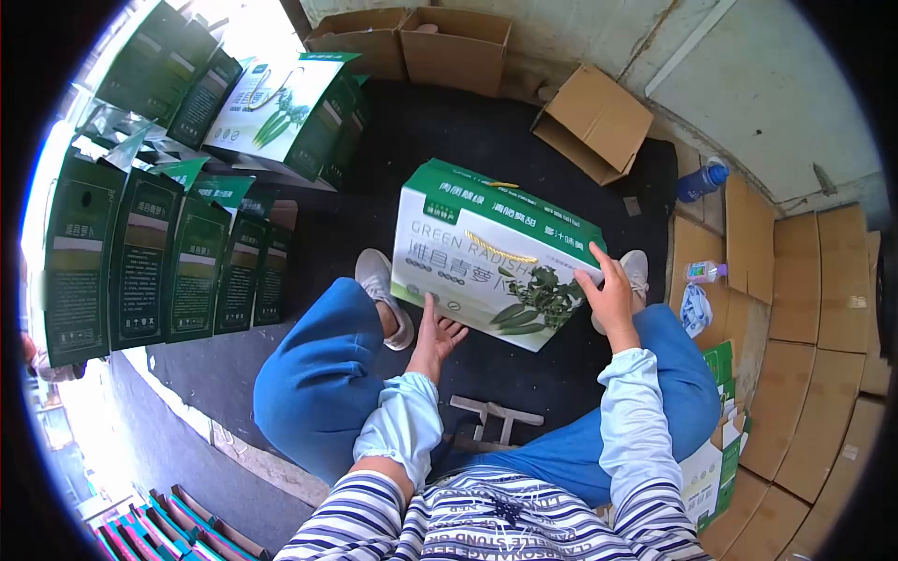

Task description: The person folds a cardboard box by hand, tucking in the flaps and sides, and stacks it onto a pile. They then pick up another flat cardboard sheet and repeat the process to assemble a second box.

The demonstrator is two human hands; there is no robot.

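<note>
between the knees, above the dark mat (486, 383), a white and green radish carton (477, 262) sits tilted in both hands, its green top panel folded over and its contents hidden. the left hand (433, 344) is at the lower edge, palm up, thumb upright against the carton and the other fingers loosely spread, not clenched. the right hand (610, 297) grasps the right end, thumb on the printed front and forefinger reaching up to the top corner, with a clear gap between them; its other fingers are partly hidden. a yellow cord (501, 247) lies across the front. beyond, an open brown box (594, 122) lies tipped over, and near the wall two brown boxes (456, 49) (357, 44) stand open, the right one with something small and pale inside, too unclear to name. green cartons (140, 257) stand in a row at the left.
</note>
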